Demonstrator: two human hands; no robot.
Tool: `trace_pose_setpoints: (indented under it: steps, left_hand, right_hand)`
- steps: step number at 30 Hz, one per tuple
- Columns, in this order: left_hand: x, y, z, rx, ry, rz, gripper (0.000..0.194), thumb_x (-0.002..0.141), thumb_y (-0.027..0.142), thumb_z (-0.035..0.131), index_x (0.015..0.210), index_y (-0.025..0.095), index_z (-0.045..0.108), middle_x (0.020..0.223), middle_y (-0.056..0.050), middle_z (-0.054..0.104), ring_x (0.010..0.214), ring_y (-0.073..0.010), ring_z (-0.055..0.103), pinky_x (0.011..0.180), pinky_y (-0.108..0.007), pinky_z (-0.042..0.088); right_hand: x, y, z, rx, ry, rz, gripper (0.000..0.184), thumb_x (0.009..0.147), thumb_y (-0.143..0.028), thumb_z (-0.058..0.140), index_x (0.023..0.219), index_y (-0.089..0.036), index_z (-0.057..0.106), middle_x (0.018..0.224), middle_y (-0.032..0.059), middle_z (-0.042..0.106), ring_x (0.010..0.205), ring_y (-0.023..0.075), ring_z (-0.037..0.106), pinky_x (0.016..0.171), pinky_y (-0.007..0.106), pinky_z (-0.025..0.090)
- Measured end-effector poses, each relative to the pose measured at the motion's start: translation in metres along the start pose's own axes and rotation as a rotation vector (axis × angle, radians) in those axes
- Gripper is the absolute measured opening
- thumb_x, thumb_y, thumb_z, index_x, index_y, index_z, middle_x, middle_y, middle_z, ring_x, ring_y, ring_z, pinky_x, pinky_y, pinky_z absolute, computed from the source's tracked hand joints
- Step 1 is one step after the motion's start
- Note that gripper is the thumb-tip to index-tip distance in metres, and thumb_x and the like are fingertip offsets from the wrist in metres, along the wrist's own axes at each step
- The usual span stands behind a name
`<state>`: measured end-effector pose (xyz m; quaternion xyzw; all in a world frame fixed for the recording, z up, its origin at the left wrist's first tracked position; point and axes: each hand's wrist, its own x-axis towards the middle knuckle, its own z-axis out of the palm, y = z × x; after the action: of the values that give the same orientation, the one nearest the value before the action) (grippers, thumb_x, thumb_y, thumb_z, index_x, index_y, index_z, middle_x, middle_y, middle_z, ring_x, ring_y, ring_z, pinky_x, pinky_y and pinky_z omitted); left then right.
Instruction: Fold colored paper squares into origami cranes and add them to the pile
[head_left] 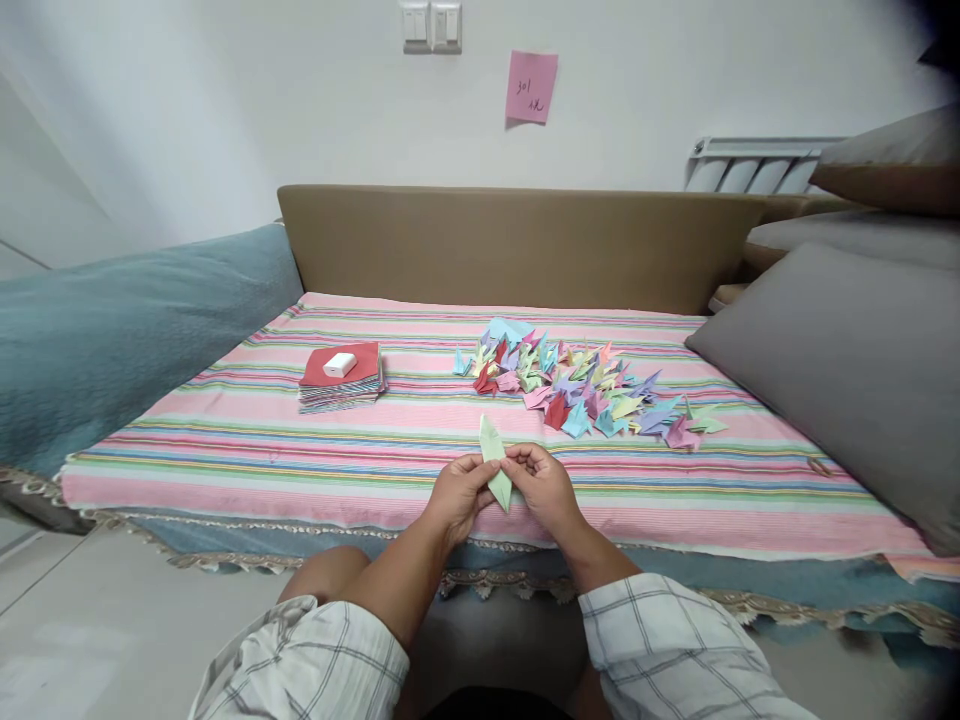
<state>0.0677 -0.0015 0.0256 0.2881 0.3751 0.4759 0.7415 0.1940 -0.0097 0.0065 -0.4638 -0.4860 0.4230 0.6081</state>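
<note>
A narrow, pale green folded paper piece stands pointed up between both hands above the front edge of the striped cloth. My left hand pinches its left side with curled fingers. My right hand pinches its right side the same way. Beyond the hands lies a pile of several finished folded paper shapes in many colours. To the left rests a stack of square coloured paper sheets, red on top, with a small white box on it.
The striped cloth covers a low sofa bed with a brown backrest. A teal blanket lies at the left. Grey cushions lean at the right. A pink note hangs on the wall. My knees in checked shorts show below.
</note>
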Motion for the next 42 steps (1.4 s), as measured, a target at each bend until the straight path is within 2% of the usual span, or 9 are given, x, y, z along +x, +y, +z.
trace_pose_setpoints:
  steps: [4,10,16,19,23,27,31,35,42]
  left_hand:
    - [0.001,-0.001,0.000,-0.049,0.017,0.021,0.031,0.048,0.023,0.083,0.065,0.012,0.060,0.060,-0.001,0.064,0.056,-0.0109,0.060,0.056,-0.024,0.052]
    - [0.001,-0.006,0.002,-0.078,0.070,0.087,0.033,0.047,0.026,0.083,0.062,0.013,0.057,0.059,0.000,0.064,0.057,-0.0107,0.061,0.057,-0.022,0.051]
    - [-0.003,-0.005,0.007,-0.088,0.095,0.150,0.033,0.045,0.026,0.083,0.059,0.014,0.056,0.059,0.003,0.062,0.057,-0.0089,0.059,0.059,-0.021,0.050]
    - [-0.003,-0.006,0.006,-0.056,0.088,0.191,0.030,0.046,0.026,0.082,0.058,0.014,0.057,0.059,0.003,0.063,0.058,-0.0094,0.059,0.061,-0.022,0.049]
    - [-0.001,-0.011,0.002,0.066,0.075,0.257,0.026,0.049,0.029,0.080,0.064,0.014,0.064,0.060,0.001,0.065,0.059,-0.0117,0.058,0.061,-0.023,0.047]
    - [0.000,-0.013,0.000,0.227,0.063,0.315,0.024,0.052,0.031,0.079,0.069,0.015,0.070,0.063,-0.001,0.068,0.061,-0.0133,0.059,0.062,-0.022,0.046]
    - [-0.002,-0.012,0.000,0.240,-0.005,0.300,0.026,0.058,0.033,0.076,0.077,0.016,0.072,0.070,-0.002,0.070,0.069,-0.0152,0.061,0.068,-0.024,0.047]
    - [-0.003,-0.010,0.000,0.170,-0.062,0.241,0.031,0.062,0.040,0.073,0.078,0.014,0.072,0.069,-0.003,0.068,0.066,-0.0145,0.061,0.069,-0.026,0.049]
    - [-0.004,-0.002,-0.001,0.090,-0.130,0.134,0.033,0.054,0.038,0.080,0.069,0.011,0.069,0.064,-0.003,0.066,0.063,-0.0131,0.060,0.068,-0.026,0.050]
  right_hand:
    - [-0.004,-0.003,0.000,-0.118,-0.018,-0.070,0.019,0.074,-0.035,0.063,0.085,-0.019,0.064,0.080,0.0031,0.067,0.071,0.0159,0.062,0.066,0.028,0.051]
    - [-0.008,-0.009,0.002,-0.427,0.043,-0.396,0.015,0.079,-0.026,0.056,0.090,-0.021,0.066,0.087,0.0051,0.062,0.082,0.0167,0.060,0.072,0.028,0.050]
    - [-0.011,-0.014,0.004,-0.511,-0.006,-0.503,0.016,0.081,-0.024,0.053,0.091,-0.023,0.066,0.087,0.0049,0.063,0.085,0.0182,0.058,0.076,0.032,0.048]
    - [-0.013,-0.015,0.005,-0.435,-0.033,-0.446,0.015,0.081,-0.026,0.053,0.088,-0.024,0.065,0.086,0.0042,0.064,0.082,0.0182,0.058,0.075,0.031,0.047]
    - [-0.013,-0.012,0.007,-0.248,-0.020,-0.223,0.014,0.078,-0.032,0.057,0.086,-0.022,0.062,0.077,0.0026,0.063,0.067,0.0149,0.056,0.062,0.027,0.047]
    - [-0.011,-0.010,0.008,-0.115,-0.035,-0.081,0.019,0.075,-0.035,0.060,0.086,-0.020,0.062,0.072,0.0016,0.063,0.065,0.0140,0.056,0.059,0.025,0.047]
    - [-0.008,-0.009,0.006,-0.043,-0.016,-0.026,0.020,0.073,-0.036,0.061,0.083,-0.019,0.063,0.074,0.0016,0.064,0.066,0.0141,0.057,0.060,0.025,0.046]
    - [-0.005,-0.007,0.005,0.007,-0.040,-0.005,0.025,0.071,-0.037,0.063,0.088,-0.018,0.064,0.074,0.0011,0.064,0.066,0.0137,0.057,0.061,0.026,0.046]
    - [-0.003,-0.006,0.002,0.043,-0.073,0.006,0.025,0.071,-0.037,0.064,0.089,-0.019,0.063,0.076,0.0015,0.064,0.070,0.0148,0.058,0.065,0.027,0.047]
